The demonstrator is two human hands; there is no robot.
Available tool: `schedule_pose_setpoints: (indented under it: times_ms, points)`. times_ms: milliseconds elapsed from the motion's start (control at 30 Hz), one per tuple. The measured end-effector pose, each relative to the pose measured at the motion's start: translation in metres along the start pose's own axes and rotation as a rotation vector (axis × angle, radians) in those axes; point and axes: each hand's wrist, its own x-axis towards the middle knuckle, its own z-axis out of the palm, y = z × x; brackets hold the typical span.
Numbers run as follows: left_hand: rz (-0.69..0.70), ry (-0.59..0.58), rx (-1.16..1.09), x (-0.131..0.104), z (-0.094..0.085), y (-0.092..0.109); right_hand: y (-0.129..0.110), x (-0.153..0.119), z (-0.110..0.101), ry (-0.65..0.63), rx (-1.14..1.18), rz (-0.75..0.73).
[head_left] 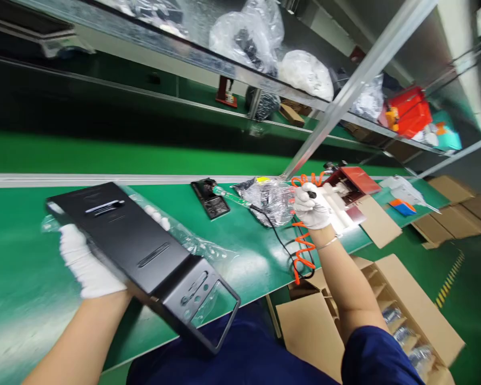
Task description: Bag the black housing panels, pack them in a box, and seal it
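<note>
A long black panel (132, 235) with slots and a rectangular cut-out at its near end is tilted over the green bench, clear plastic film (196, 243) behind it. My left hand (88, 262), in a white glove, grips the panel from beneath, its fingertips showing past the far edge. My right hand (312, 207), also gloved in white, is raised over the bench with its fingers closed round a small black part (311, 194). Between the hands lie a soldering iron (230, 197) with a green handle, its black stand (212, 203) and a plastic bag (274, 198) of parts.
An orange coiled hose (304, 251) and black cable lie beside my right forearm. Behind it stands a red machine (355, 184). Open cardboard boxes (312, 326) sit below the bench's front edge. A metal post (361, 80) and a shelf holding bags rise beyond the bench.
</note>
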Motion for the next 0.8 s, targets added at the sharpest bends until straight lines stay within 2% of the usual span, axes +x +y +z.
schedule_pose_setpoints:
  times_ms: [33, 67, 133, 167, 233, 333, 433, 500, 567, 633, 800]
  points:
    - [0.039, -0.047, -0.027, 0.000, -0.003, -0.001, -0.001, 0.000, 0.007, -0.029, -0.049, 0.043]
    - [0.056, -0.170, -0.059, 0.001, -0.007, -0.003, -0.002, 0.000, 0.016, -0.067, -0.102, 0.085]
    - [-0.015, -0.381, -0.136, 0.006, -0.017, -0.008, -0.001, 0.004, 0.035, -0.152, -0.192, 0.153]
    - [-0.079, -0.422, -0.155, 0.010, -0.022, -0.011, 0.000, 0.008, 0.046, -0.198, -0.225, 0.182]
    - [-0.111, -0.422, -0.211, 0.019, -0.031, -0.016, 0.007, 0.018, 0.075, -0.297, -0.284, 0.243]
    - [-0.157, -0.426, -0.287, 0.026, -0.039, -0.021, 0.022, 0.030, 0.132, -0.410, -0.383, 0.285]
    - [-0.203, -0.472, -0.320, 0.023, -0.039, -0.023, 0.045, 0.042, 0.189, -0.477, -0.483, 0.247]
    - [-0.205, -0.498, -0.351, 0.018, -0.038, -0.023, 0.063, 0.053, 0.217, -0.499, -0.544, 0.174]
    - [-0.176, -0.488, -0.386, 0.015, -0.036, -0.021, 0.080, 0.063, 0.236, -0.492, -0.580, 0.120]
    - [-0.152, -0.449, -0.403, 0.014, -0.036, -0.020, 0.094, 0.069, 0.247, -0.479, -0.596, 0.133]
    - [-0.124, -0.383, -0.437, 0.017, -0.039, -0.020, 0.110, 0.072, 0.256, -0.468, -0.633, 0.126]
